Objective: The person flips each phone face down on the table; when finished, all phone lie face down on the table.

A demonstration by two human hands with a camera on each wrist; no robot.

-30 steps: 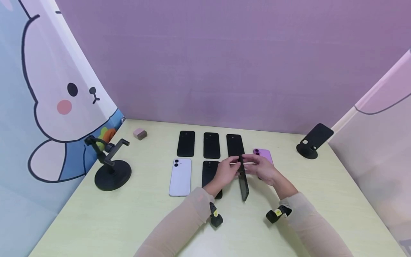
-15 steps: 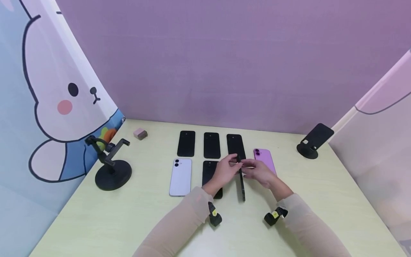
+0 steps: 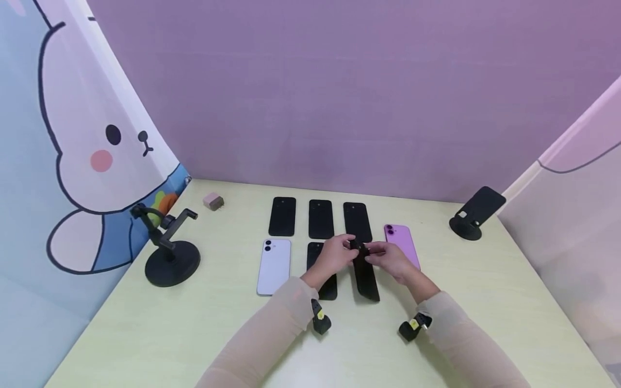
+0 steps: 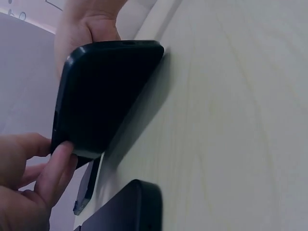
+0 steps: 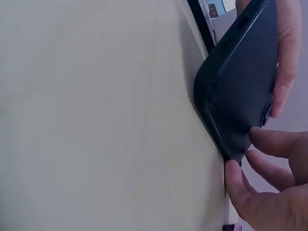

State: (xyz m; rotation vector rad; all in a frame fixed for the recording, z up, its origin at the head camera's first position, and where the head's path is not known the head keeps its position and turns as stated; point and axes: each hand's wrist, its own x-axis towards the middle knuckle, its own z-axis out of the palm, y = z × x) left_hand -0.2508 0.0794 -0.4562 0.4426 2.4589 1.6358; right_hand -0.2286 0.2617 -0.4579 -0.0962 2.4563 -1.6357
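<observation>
Between the two hands a black phone (image 3: 366, 277) is tilted over the table, its long side running toward the person. My left hand (image 3: 336, 253) pinches its far left corner with thumb and fingers, as the left wrist view shows at the phone's dark face (image 4: 106, 91). At the far right edge, the thumb and fingers of my right hand (image 5: 274, 187) grip the phone near its camera end. Under the left wrist lies another black phone (image 3: 329, 288), partly covered by the hand. Beside the right hand is a purple phone (image 3: 400, 240).
Three black phones, among them a left one (image 3: 282, 216), lie in a back row. A white phone (image 3: 274, 267) is in front of them. A black stand (image 3: 172, 264) and a small charger (image 3: 213, 201) are at left; a phone-holder stand (image 3: 477, 213) is at back right.
The held phone has turned from nearly edge-on to tilted, so its broad dark face now shows in the head view. Both hands stay at its far end.
</observation>
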